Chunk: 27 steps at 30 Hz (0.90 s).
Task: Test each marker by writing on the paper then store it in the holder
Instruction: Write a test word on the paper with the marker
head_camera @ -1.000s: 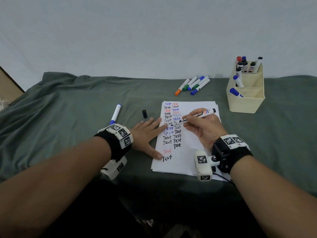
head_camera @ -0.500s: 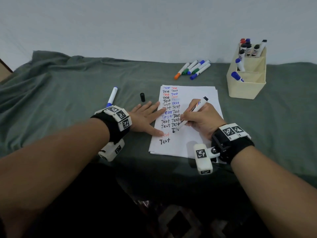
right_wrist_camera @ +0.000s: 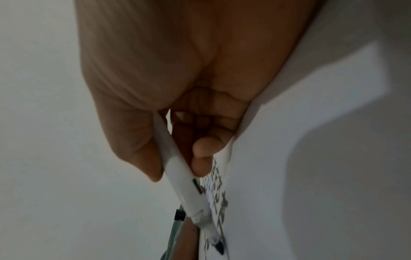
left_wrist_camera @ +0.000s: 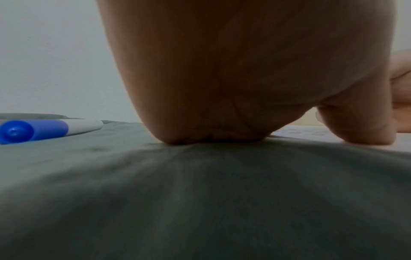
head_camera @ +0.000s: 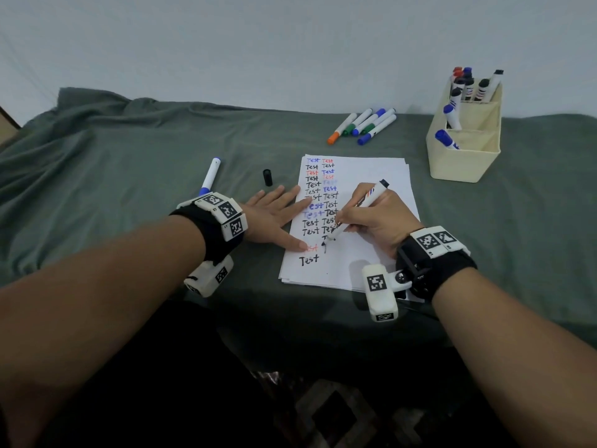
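Observation:
My right hand (head_camera: 371, 218) grips an uncapped black marker (head_camera: 358, 208) like a pen, its tip touching the white paper (head_camera: 378, 253) below two columns of "Test" words. In the right wrist view the marker (right_wrist_camera: 177, 168) is pinched between thumb and fingers, tip on the paper (right_wrist_camera: 311, 176). My left hand (head_camera: 274, 218) lies flat with spread fingers on the paper's left edge. The black cap (head_camera: 267, 177) lies on the cloth above it. The cream holder (head_camera: 465, 163) stands at the back right with several markers in it.
A blue-capped marker (head_camera: 210, 177) lies left of my left hand, also visible in the left wrist view as the blue marker (left_wrist_camera: 44, 131). Several capped markers (head_camera: 361, 126) lie in a row behind the paper. A green cloth (head_camera: 129, 156) covers the table.
My right hand brought the marker down from hovering near the upper lines to the lower part of the second column and began a black stroke. The left hand stayed flat.

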Each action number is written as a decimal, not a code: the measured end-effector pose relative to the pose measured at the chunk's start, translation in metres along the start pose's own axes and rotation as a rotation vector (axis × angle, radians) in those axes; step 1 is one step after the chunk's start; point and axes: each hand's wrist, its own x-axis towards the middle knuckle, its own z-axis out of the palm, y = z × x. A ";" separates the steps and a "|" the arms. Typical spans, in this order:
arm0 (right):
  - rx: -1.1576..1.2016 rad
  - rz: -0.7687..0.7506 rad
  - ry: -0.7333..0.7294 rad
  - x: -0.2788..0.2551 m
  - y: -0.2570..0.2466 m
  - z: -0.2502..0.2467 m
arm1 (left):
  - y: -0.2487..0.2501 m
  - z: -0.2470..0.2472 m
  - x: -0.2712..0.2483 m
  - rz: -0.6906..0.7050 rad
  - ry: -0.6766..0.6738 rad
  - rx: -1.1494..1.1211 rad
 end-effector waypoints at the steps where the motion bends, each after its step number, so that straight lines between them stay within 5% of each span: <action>1: -0.023 -0.005 0.007 0.001 0.000 0.000 | 0.000 0.000 0.000 -0.001 0.003 0.001; 27: 0.004 0.015 0.079 0.003 0.005 -0.003 | -0.005 0.003 0.003 0.020 0.005 -0.015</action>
